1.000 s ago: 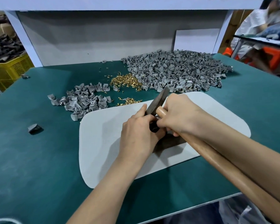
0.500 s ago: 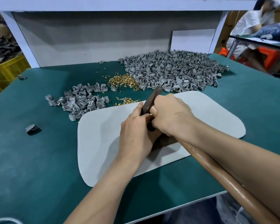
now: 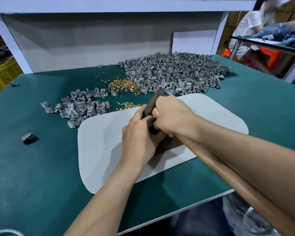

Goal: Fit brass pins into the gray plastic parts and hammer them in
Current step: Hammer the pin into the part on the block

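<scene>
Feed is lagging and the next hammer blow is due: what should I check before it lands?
1. Right hand grip on the wooden-handled hammer: ok, choked up near its dark head.
2. Gray plastic part and brass pin seated: cannot tell, hidden under both hands.
3. Left hand clear of the head: not ok, thumb lies right beside it.
4. Dark block on the white rounded mat: ok, beneath the hands.
5. Loose pile of brass pins: ok, beyond the mat.

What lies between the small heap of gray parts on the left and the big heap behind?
The head view shows a heap of brass pins there, with loose pins scattered around it.
</scene>
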The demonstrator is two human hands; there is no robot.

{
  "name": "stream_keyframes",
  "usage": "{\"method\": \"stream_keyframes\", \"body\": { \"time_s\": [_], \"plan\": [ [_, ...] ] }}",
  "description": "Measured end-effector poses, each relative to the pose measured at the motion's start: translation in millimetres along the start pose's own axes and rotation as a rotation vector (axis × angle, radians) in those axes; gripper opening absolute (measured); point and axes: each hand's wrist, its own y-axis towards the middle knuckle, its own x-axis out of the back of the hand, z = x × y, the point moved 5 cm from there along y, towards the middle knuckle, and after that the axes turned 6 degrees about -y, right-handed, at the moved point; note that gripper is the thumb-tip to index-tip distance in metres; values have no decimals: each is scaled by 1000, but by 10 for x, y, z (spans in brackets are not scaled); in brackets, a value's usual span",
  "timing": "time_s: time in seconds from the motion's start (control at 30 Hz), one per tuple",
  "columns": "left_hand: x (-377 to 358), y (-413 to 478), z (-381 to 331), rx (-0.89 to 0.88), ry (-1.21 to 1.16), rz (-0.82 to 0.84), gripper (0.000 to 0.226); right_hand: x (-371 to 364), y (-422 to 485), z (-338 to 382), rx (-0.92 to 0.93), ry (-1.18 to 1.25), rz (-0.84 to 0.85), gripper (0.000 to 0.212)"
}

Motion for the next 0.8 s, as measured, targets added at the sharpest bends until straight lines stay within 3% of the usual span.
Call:
{"method": "stream_keyframes", "body": {
  "time_s": [0.1,0.27,0.43,0.63,0.8],
  "plan": [
    [-17,10,20,19,-10,-19,20,1,16,-77,4,197,55,15],
    [-20,6,23,37,-60,-29,16,-26,31,-208,-68,443,146,23],
    [-56,-60,-22,35,90,-38,15,-53,91,-190,-98,474,234,30],
    [-49,-88,-55,16,220,-66,20,-83,140,-190,-125,410,473,15],
    [-50,-94,-65,20,218,-78,17,-87,172,-232,-119,395,523,16]
  ]
}}
